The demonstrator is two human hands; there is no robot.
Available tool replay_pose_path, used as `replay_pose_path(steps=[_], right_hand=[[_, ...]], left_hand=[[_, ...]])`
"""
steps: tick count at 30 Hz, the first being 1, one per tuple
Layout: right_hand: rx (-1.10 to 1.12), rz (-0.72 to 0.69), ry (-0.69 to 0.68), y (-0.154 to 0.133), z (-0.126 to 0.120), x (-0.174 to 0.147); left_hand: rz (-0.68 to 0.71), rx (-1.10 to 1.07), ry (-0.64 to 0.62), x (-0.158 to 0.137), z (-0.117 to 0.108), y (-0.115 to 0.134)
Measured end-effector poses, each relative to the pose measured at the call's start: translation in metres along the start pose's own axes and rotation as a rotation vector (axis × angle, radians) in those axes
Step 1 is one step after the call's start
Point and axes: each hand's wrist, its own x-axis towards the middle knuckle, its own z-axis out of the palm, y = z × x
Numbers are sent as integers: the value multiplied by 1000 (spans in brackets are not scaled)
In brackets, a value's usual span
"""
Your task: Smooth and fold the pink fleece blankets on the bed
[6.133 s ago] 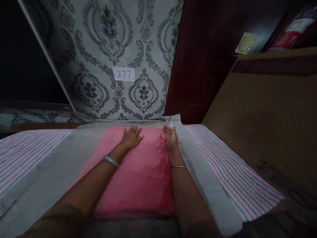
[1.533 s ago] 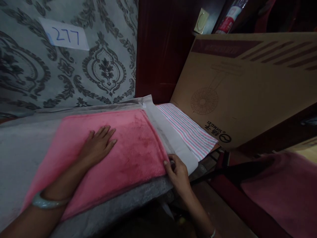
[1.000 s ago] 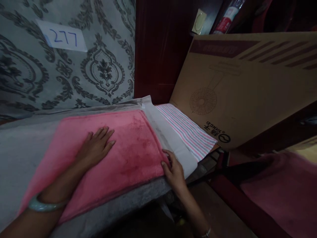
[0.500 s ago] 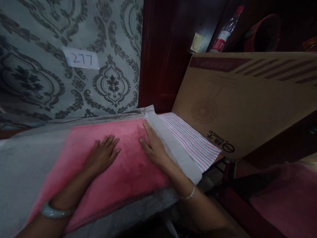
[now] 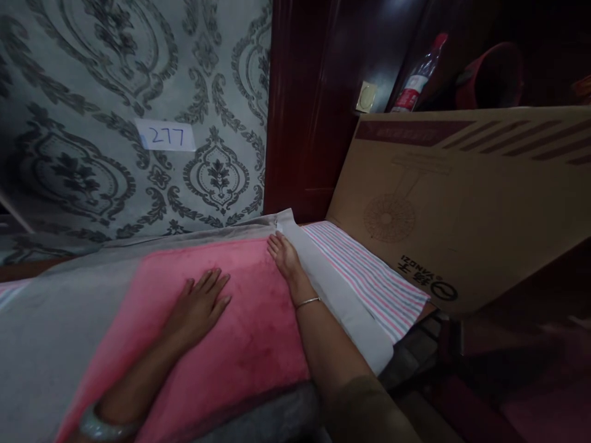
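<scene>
A pink plush cloth (image 5: 258, 326), folded into a flat rectangle, lies over a grey cover (image 5: 60, 332). My left hand (image 5: 196, 307) rests flat on the middle of the pink cloth, its fingers spread. At the cloth's far right corner, my right hand (image 5: 285, 253) touches the edge with its fingers stretched out. Neither hand grips anything. Beyond the right forearm, a strip of the grey cover and a striped sheet (image 5: 369, 271) show.
A large cardboard box (image 5: 462, 203) stands upright on the right. Behind it are a plastic bottle (image 5: 415, 80) and a red bucket (image 5: 492, 77). A patterned wall (image 5: 217, 117) with a paper reading 277 (image 5: 166, 135) rises at the back, beside a dark red wood panel (image 5: 300, 111).
My right hand has moved away from me along the pink cloth's right edge to its far corner. My left hand stays flat on the cloth. The view has shifted slightly.
</scene>
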Motion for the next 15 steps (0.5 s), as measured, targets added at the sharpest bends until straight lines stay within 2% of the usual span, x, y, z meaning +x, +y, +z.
replay_pose_path(steps=[2,4,11,13,15], right_hand=[[211,75,-11,-1,-7,4],[330,138,-10,-5,-10,7],[368,191,-4,-11,-7,4],[366,188,-7,-10,-7,3],[363,185,-11,-9,-7,3]], left_hand=[[-2,-1,2,-1,-1,2],[-10,-3,-3,-1,-2,3],[-63,-66,-67,8,-12,3],[-114,-82,-88,9,-21,16],[-122,-92,-79,6,-28,42]])
